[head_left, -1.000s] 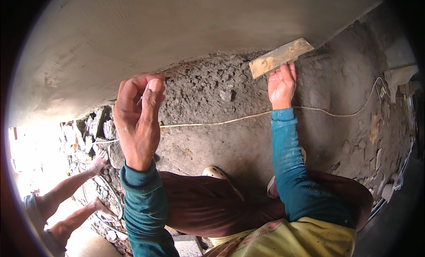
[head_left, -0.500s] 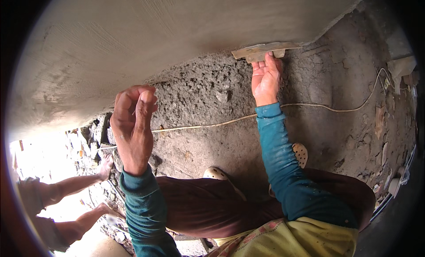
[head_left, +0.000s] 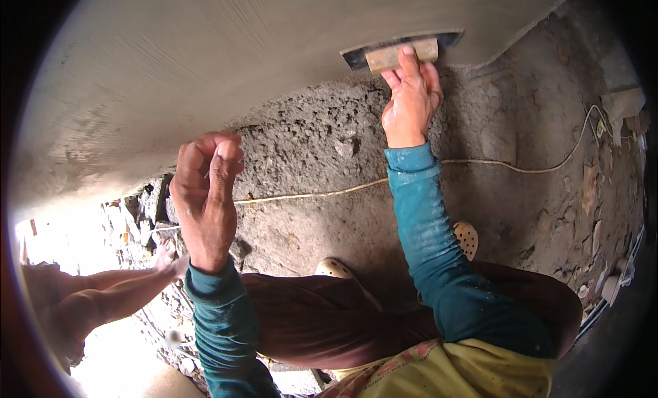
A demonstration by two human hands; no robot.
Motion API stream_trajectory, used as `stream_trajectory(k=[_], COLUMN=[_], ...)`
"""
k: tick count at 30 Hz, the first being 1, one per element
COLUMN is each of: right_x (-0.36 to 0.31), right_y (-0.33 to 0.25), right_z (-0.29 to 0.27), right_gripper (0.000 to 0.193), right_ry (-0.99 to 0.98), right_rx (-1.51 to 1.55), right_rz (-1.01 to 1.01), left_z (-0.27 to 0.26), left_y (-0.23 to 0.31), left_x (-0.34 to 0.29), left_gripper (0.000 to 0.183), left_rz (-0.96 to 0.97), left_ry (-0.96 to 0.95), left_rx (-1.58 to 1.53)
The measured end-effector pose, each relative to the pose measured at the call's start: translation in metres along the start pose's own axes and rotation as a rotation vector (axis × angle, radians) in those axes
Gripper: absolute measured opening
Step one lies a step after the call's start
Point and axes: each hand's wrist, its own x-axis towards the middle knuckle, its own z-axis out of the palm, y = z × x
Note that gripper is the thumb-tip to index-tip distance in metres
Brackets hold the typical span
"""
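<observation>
My right hand (head_left: 413,100) grips the wooden handle of a plastering trowel (head_left: 380,59). The thumb lies over the handle and the fingers curl beneath it. The trowel's long dark blade rests against the smooth grey plastered wall (head_left: 274,35), just above the wall's lower edge. My left hand (head_left: 207,199) is raised apart from the trowel, left of a rough strip of mortar. Its fingers are curled in toward the thumb, and nothing shows in them.
A pale cable (head_left: 329,194) runs across the rough ground (head_left: 308,233) below the wall. Cream clogs (head_left: 334,266) are on my feet. Another person's bare legs (head_left: 116,295) are at the left, beside rubble. More cables and debris lie along the right edge.
My right hand has moved the trowel up the wall and slightly left, and the blade's dark face now shows. My left hand is about still. The other person's legs have shifted.
</observation>
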Motion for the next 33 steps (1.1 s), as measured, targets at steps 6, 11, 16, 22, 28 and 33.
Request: stream_trajectory(k=[6,11,16,22,28,33], right_x=[-0.011,0.051,0.074,0.073,0.05,0.015], right_y=[-0.08,-0.063,-0.043,-0.033,-0.025,0.007], right_z=[0.029,-0.073,-0.107,-0.094,-0.074,-0.049], right_gripper=[0.029,0.049,0.034,0.038,0.028,0.024], right_ry=[-0.311,-0.12,-0.241,-0.131,-0.139,-0.212], right_rx=[0.049,-0.081,-0.092,-0.195,-0.315,-0.34], right_rz=[-0.342,-0.262,-0.223,-0.228,-0.279,-0.302], left_z=[0.009,0.004,0.008,0.007,0.0,-0.009], left_y=[0.002,0.002,0.004,0.003,0.0,-0.002], left_x=[0.001,0.003,0.001,0.0,-0.003,-0.002], left_gripper=[0.024,0.023,0.023,0.023,0.024,0.043], left_rz=[-0.013,0.012,-0.006,-0.022,0.0,-0.021], left_ry=[0.001,-0.01,-0.013,-0.018,-0.034,-0.032], left_rx=[-0.019,0.006,-0.03,0.0,-0.003,0.124])
